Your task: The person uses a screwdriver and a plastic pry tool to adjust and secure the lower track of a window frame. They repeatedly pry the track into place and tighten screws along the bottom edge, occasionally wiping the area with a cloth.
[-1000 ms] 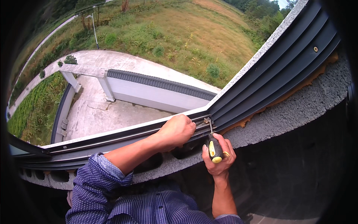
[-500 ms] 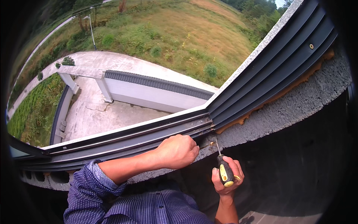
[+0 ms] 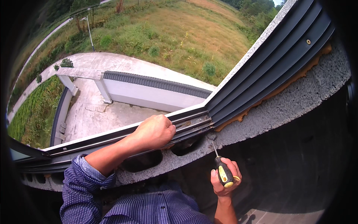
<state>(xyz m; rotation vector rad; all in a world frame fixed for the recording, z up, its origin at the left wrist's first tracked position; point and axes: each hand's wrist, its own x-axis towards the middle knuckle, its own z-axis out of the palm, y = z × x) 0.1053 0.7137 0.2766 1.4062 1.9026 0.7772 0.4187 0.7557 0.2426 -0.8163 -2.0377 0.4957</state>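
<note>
1 change: the left hand is now at the window track, farther left than before, fingers curled, contents hidden. The right hand grips the screwdriver, tip forward at the concrete sill.

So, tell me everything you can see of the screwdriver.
The screwdriver has a black handle with yellow inlays and butt, and a thin, metallic shaft. The right hand grips the handle; the shaft points forward, slightly left, its tip over the rough gray ledge. Whether they touch is unclear.
</note>
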